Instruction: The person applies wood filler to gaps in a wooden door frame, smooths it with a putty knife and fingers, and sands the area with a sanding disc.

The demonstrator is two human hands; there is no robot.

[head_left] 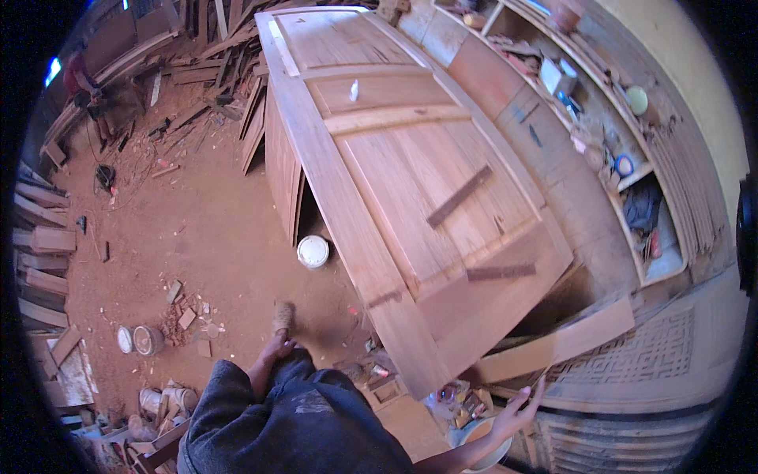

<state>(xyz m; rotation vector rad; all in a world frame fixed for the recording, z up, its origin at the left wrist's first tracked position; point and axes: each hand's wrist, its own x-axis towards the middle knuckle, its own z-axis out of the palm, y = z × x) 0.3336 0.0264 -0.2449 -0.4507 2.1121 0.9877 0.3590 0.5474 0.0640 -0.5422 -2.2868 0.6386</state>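
A large wooden panel door lies flat in front of me and to my right. On it rest a dark strip, a second dark strip and a small white bottle. My right hand is raised beyond the door's near end, fingers stretched apart, with nothing visible in it. Just past its fingertips is a light wooden board. My left hand hangs low beside my dark clothing, above the floor; its fingers are too small and partly hidden to read.
A white bucket stands on the floor left of the door. Cluttered shelves run along the right. Stacked wood lines the left, with scrap wood on the floor. Another person is at the far left. An open bucket sits below my right forearm.
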